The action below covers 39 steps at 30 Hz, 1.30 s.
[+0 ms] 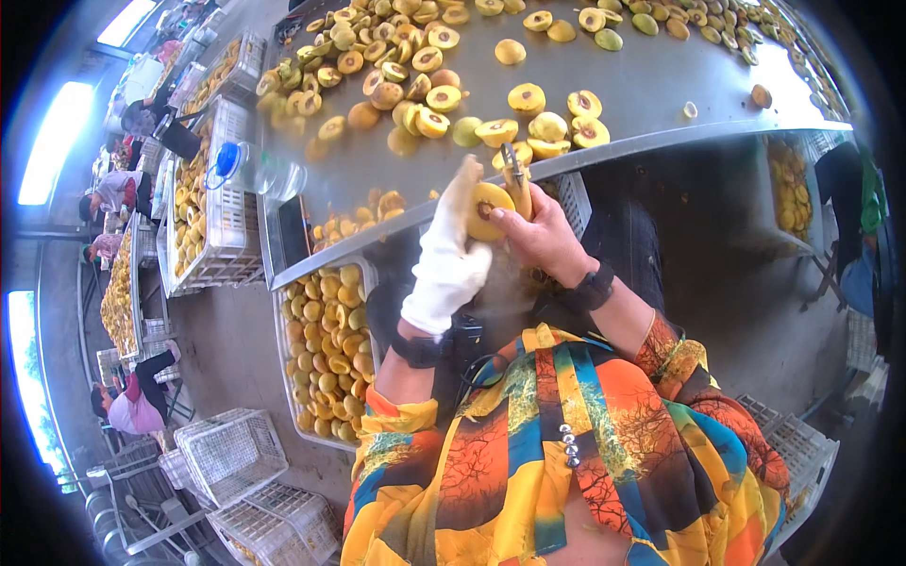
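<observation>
Gloved left hand (448, 259) clamps the halved fruit (489, 209), cut face toward right hand (538, 236), whose fingers grip a tool (515, 179) just above it.

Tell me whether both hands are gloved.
No: only the left hand wears a white glove and holds the halved yellow fruit, while the bare right hand grips a small pitting tool.

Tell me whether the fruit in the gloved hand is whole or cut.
Cut: the fruit in the left hand shows a flat yellow face with a dark pit hollow.
</observation>
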### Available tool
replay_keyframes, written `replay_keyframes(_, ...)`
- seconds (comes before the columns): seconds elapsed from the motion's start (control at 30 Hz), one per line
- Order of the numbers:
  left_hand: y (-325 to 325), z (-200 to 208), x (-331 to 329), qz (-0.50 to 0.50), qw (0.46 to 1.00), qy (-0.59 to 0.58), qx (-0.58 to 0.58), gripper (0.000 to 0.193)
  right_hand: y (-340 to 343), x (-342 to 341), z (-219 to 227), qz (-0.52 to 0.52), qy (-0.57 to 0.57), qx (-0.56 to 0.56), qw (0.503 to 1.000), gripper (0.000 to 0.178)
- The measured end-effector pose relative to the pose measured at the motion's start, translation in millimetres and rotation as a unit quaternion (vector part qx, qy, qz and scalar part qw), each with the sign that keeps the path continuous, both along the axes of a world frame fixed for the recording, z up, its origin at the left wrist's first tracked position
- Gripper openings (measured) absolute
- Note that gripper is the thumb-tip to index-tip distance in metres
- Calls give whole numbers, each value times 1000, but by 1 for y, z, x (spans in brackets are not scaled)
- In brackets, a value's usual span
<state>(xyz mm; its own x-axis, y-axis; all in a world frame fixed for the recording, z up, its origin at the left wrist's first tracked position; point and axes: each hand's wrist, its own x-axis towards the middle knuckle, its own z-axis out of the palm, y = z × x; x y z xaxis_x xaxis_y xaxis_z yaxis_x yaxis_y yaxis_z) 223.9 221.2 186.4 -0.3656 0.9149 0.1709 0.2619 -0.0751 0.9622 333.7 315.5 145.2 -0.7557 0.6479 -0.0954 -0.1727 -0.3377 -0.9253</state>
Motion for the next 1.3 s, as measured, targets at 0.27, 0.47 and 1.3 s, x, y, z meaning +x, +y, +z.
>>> replay_keyframes(0.27,-10,-21,21,175,858,-478,70,57,-39,-1,-10,2,-46,72,996,35)
replay_keyframes(0.47,-21,-29,9,238,873,-419,73,55,-58,15,-2,6,-188,424,886,33)
replay_keyframes(1.3,-41,-28,0,189,937,-293,33,50,-90,13,16,131,-224,263,929,40)
